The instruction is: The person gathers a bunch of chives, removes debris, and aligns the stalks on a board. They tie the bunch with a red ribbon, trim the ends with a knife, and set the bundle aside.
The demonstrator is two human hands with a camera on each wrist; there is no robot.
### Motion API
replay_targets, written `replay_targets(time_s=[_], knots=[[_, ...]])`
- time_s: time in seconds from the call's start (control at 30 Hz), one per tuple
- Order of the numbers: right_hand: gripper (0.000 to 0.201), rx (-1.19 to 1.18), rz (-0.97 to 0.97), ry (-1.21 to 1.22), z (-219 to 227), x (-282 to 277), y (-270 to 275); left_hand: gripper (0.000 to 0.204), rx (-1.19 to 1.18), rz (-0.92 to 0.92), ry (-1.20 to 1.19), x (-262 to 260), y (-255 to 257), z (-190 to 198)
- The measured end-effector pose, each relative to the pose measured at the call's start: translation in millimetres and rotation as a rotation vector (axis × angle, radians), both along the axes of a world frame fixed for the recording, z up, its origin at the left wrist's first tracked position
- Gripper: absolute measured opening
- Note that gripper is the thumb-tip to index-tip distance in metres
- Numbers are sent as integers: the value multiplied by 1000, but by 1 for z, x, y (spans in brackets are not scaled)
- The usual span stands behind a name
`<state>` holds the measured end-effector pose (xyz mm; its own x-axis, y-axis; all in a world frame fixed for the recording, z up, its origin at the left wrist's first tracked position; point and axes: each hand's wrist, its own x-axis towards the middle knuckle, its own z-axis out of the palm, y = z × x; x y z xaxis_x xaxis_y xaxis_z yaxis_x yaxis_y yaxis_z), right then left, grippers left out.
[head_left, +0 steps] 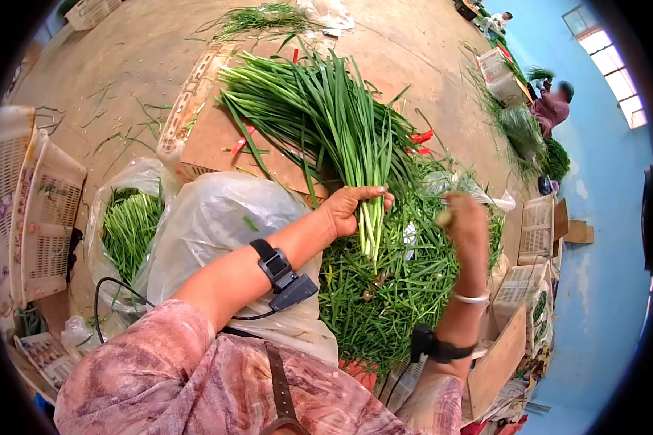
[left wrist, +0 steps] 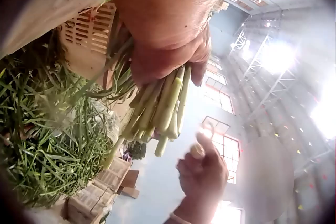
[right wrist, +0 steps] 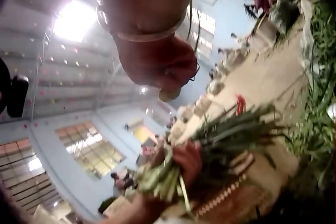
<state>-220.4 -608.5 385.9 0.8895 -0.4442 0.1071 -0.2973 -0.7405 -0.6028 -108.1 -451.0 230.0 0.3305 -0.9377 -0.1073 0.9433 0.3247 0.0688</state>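
Note:
My left hand grips a bundle of long, flat-leaved garlic chives near its pale cut ends. In the left wrist view the stalk ends stick out below the fingers. The leaves fan away over a brown cardboard sheet. My right hand is raised to the right of the bundle, apart from it and blurred, with fingers curled. A pale yellowish tip shows at its thumb side; I cannot tell whether it is held. A thin dark strand runs beside this hand in the right wrist view.
Loose green leaves are heaped below the hands. A clear plastic sheet covers the lap, beside a bag of cut greens. White crates stand at left, more crates at right. Another person works by the blue wall.

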Motion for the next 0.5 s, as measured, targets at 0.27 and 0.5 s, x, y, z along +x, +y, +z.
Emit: replay_targets(time_s=[0.27,0.5], knots=[[25,-177,260,335,-45,11,85,20,92,-23,36,3,9,6],[55,989,29,201,-53,35,30,17,361,20,-352,2,32,62]])
